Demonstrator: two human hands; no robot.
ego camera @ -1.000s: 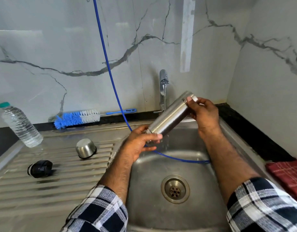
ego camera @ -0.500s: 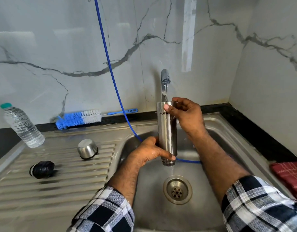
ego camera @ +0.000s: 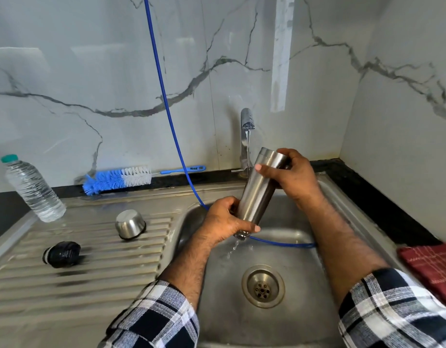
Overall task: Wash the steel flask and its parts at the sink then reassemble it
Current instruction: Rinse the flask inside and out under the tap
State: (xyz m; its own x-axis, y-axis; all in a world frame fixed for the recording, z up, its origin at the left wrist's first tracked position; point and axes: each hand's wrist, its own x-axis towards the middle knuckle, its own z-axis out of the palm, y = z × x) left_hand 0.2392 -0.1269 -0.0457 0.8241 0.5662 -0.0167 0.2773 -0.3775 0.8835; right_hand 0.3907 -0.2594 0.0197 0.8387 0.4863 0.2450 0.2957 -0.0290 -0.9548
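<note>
The steel flask [ego camera: 258, 189] is held over the sink basin [ego camera: 300, 259], mouth end down and tilted slightly right at the top. My left hand [ego camera: 223, 222] grips its lower end, where water dribbles out. My right hand [ego camera: 291, 175] grips the upper end, the flask's base. The tap [ego camera: 246, 121] runs a thin stream just behind the flask. The steel cup lid [ego camera: 129, 223] lies upside down on the ribbed drainboard [ego camera: 91, 285]. The black stopper [ego camera: 61, 254] lies further left on it.
A blue and white bottle brush [ego camera: 117, 178] lies along the back ledge. A clear plastic water bottle [ego camera: 32, 188] stands at the back left. A blue hose [ego camera: 164, 96] hangs from above into the basin. A red checked cloth [ego camera: 433, 267] sits at the right edge.
The flask swung from slanted to upright with its mouth down, then tipped slightly right. Water now pours from its lower end. Both hands kept their grip.
</note>
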